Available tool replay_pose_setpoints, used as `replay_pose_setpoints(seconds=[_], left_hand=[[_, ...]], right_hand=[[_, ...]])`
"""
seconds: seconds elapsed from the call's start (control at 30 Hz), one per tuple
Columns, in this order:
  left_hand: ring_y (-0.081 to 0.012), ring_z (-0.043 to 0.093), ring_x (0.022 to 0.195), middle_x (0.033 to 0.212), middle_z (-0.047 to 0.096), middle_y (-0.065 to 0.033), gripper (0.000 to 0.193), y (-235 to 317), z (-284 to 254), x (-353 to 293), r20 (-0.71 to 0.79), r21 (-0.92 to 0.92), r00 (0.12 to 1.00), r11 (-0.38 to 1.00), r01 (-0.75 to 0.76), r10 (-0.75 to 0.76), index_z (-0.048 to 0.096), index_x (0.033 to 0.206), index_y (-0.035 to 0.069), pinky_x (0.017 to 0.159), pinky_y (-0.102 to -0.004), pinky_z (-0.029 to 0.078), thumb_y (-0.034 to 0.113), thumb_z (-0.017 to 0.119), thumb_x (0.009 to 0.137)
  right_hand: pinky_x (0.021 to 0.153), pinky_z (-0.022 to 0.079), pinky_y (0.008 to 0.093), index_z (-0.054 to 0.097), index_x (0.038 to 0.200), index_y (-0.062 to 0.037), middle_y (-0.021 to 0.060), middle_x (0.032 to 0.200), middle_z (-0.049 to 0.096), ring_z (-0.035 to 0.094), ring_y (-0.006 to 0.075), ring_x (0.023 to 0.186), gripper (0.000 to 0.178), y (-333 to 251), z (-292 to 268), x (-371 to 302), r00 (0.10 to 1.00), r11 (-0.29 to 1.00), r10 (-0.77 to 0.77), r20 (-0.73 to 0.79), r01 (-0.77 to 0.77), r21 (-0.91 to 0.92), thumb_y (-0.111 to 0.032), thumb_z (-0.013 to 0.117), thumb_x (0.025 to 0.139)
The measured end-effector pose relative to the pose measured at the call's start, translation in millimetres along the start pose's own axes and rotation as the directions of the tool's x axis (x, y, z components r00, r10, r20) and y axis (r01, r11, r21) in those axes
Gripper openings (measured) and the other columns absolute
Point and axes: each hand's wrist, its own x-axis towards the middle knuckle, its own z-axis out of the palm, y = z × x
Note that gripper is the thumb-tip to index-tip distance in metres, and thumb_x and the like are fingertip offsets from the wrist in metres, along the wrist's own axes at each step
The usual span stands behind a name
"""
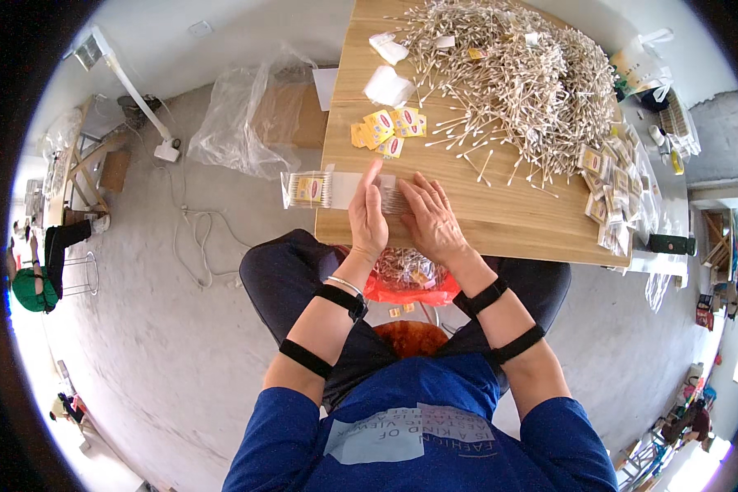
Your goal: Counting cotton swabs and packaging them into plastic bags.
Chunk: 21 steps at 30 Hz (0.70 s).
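Near the front edge of the table, a row of cotton swabs lies between my two hands. My left hand stands on its edge along the row's left side, fingers stretched out together. My right hand rests nearly flat at the right end of the swabs, fingers extended and partly covering them. Left of my left hand, a clear packet of cotton swabs with a yellow label sticks out past the table's edge. A white strip shows between that packet and my left hand.
A large heap of loose cotton swabs covers the table's far side. Yellow cards and clear bags lie at the left; filled packets pile up at the right. A red bag of swabs sits below the table edge.
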Motion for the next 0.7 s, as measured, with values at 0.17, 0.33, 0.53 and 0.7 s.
replay_pose_setpoints(seconds=[0.17, 0.33, 0.53, 0.7], left_hand=[[-0.0244, 0.046, 0.125, 0.134, 0.050, -0.0179, 0.049, -6, 5, 0, -0.042, -0.054, 0.999, 0.998, -0.009, 0.006, 0.044, 0.134, -0.006, 0.105, -0.0342, 0.035, 0.031, 0.034, 0.103], [-0.0257, 0.048, 0.124, 0.131, 0.052, -0.0191, 0.045, -10, 2, 1, -0.058, 0.013, 0.998, 1.000, -0.027, 0.028, 0.045, 0.132, -0.007, 0.104, -0.0339, 0.036, 0.026, 0.034, 0.102], [-0.0255, 0.052, 0.119, 0.129, 0.054, -0.0194, 0.043, -4, 3, 0, -0.048, 0.141, 0.997, 0.989, -0.051, 0.058, 0.047, 0.131, -0.006, 0.101, -0.0329, 0.037, 0.022, 0.036, 0.100], [-0.0243, 0.053, 0.116, 0.126, 0.056, -0.0181, 0.045, -5, 3, 1, -0.055, 0.130, 0.994, 0.988, -0.086, 0.093, 0.048, 0.130, -0.006, 0.100, -0.0328, 0.039, 0.027, 0.036, 0.102]], right_hand=[[0.113, 0.023, 0.0513, 0.051, 0.130, -0.0119, 0.0134, 0.138, 0.044, 0.030, 0.0370, 0.136, 0.047, 5, -7, 19, 1.000, 0.998, 0.002, -0.016, -0.003, -0.068, -0.016, 0.062, 0.084], [0.114, 0.019, 0.0510, 0.064, 0.119, -0.0246, 0.0078, 0.144, 0.041, 0.025, 0.0365, 0.138, 0.030, 4, -9, 38, 0.999, 0.991, -0.029, 0.023, 0.031, -0.128, -0.033, 0.054, 0.092], [0.116, 0.010, 0.0488, 0.066, 0.116, -0.0308, -0.0007, 0.148, 0.037, 0.020, 0.0332, 0.140, 0.036, 17, -16, 33, 0.998, 0.968, -0.003, 0.059, 0.018, -0.249, -0.047, 0.042, 0.095], [0.114, 0.018, 0.0511, 0.067, 0.116, -0.0266, 0.0043, 0.143, 0.044, 0.025, 0.0349, 0.138, 0.030, 26, -32, 9, 0.998, 0.947, 0.061, -0.010, -0.061, -0.317, -0.036, 0.052, 0.092]])
